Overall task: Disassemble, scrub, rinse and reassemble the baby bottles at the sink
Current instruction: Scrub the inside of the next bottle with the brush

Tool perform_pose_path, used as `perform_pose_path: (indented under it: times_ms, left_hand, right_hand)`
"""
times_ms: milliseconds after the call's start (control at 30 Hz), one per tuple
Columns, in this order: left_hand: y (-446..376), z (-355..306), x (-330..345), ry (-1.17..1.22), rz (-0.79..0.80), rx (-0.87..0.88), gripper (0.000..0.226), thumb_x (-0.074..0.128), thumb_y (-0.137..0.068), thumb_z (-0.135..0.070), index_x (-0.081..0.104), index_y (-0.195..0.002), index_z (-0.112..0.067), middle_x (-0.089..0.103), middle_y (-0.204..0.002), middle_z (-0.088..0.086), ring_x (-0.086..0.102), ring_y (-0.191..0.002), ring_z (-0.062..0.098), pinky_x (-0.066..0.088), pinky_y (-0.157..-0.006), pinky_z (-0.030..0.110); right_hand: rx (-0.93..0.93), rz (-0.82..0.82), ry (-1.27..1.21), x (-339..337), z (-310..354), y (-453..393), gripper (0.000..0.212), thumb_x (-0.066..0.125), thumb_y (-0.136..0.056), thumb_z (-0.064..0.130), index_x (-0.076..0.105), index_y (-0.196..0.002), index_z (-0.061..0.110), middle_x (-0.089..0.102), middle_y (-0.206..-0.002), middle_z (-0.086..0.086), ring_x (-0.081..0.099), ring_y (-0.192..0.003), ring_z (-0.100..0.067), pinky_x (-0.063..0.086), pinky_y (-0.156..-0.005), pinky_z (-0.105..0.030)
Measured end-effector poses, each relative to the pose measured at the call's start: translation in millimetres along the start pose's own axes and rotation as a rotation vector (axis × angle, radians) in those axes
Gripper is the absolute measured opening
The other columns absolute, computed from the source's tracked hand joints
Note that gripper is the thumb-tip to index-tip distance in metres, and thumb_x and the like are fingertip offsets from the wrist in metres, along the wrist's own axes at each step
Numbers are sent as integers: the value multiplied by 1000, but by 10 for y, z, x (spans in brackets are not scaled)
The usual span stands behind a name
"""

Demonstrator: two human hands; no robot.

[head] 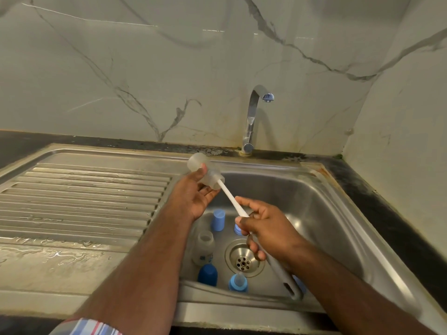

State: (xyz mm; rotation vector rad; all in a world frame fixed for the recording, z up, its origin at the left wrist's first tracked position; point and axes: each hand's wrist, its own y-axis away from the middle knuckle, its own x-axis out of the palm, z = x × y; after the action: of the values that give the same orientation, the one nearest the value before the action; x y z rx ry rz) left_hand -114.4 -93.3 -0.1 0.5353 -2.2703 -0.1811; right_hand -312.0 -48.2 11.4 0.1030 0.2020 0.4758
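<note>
My left hand (193, 192) holds a clear baby bottle (205, 170) tilted on its side above the sink's left rim, mouth toward the right. My right hand (263, 228) grips a bottle brush (232, 200) by its white and grey handle; the brush head is inside the bottle. In the sink basin (321, 213) stands a second clear bottle (204, 247), a light blue cap (218, 220), a dark blue cap (207, 274), and a blue ring with a teat (238, 282). Another blue piece (238, 228) sits partly hidden behind my right hand.
The chrome tap (252, 117) stands at the back of the sink, with no water running. A wet ribbed draining board (79, 199) lies to the left. The drain (244, 261) is in the basin's middle. A marble wall rises behind and to the right.
</note>
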Motion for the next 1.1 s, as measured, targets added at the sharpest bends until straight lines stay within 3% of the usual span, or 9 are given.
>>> perform_pose_path:
  times_ms: [167, 300, 433, 600, 667, 833, 900, 1000, 1100]
  left_hand:
    - [4, -29, 21, 99, 28, -5, 34, 64, -99, -17, 48, -123, 2, 63, -118, 30, 70, -104, 41, 60, -86, 48]
    - [10, -28, 33, 154, 89, -31, 30, 62, -100, -18, 49, -116, 4, 62, -118, 33, 68, -109, 46, 56, -94, 52]
    - [14, -55, 4, 208, 108, -23, 32, 59, -102, -22, 49, -121, 2, 61, -120, 33, 70, -103, 45, 60, -89, 50]
    - [0, -50, -37, 180, 74, -11, 37, 59, -101, -21, 46, -127, 3, 58, -121, 32, 72, -97, 45, 60, -88, 48]
    - [-1, -56, -34, 193, 72, -8, 38, 59, -102, -20, 45, -127, 3, 57, -122, 34, 70, -100, 45, 61, -84, 48]
    - [-4, -42, -8, 213, 89, -15, 37, 59, -102, -19, 44, -127, 4, 60, -120, 35, 69, -105, 47, 59, -89, 52]
    - [3, -44, -5, 213, 98, -19, 35, 58, -102, -20, 46, -126, 3, 60, -119, 35, 69, -104, 46, 58, -91, 51]
    - [-11, -66, -22, 195, 81, -16, 29, 59, -102, -20, 49, -117, 2, 57, -120, 33, 69, -104, 46, 56, -97, 50]
    - [-39, -57, -44, 168, 51, -16, 35, 61, -100, -18, 48, -123, 5, 56, -124, 32, 69, -102, 45, 60, -87, 48]
  right_hand:
    - [108, 58, -357, 66, 77, 7, 36, 56, -99, 7, 58, -130, 24, 60, -78, -10, 46, -45, -13, 35, -35, -21]
    - [64, 101, -434, 41, 119, 19, 35, 52, -100, 6, 58, -132, 21, 58, -76, -10, 43, -44, -12, 33, -34, -20]
    - [-17, 140, -217, 40, 94, 47, 47, 56, -99, 6, 55, -141, 27, 59, -76, -8, 44, -43, -13, 36, -34, -21]
    - [-92, 102, 313, -44, 67, 56, 53, 57, -99, 14, 48, -144, 41, 62, -64, 5, 51, -46, -11, 43, -41, -26]
    - [-80, 68, 364, -41, 60, 62, 53, 56, -99, 17, 46, -145, 42, 64, -69, -2, 52, -45, -10, 45, -43, -26]
    - [8, 1, -120, 95, 95, 45, 46, 57, -99, 9, 51, -141, 28, 60, -84, -10, 47, -45, -12, 36, -36, -23]
    - [-7, 48, -169, 113, 104, 60, 46, 57, -99, 9, 53, -140, 30, 60, -82, -8, 46, -46, -12, 36, -35, -22]
    - [-64, 116, 103, 49, 67, 83, 52, 57, -100, 13, 50, -143, 40, 62, -79, -6, 48, -47, -14, 39, -37, -23]
    - [-144, 28, 567, -86, 40, 29, 49, 57, -99, 23, 50, -141, 47, 69, -84, 17, 58, -57, -6, 47, -50, -22]
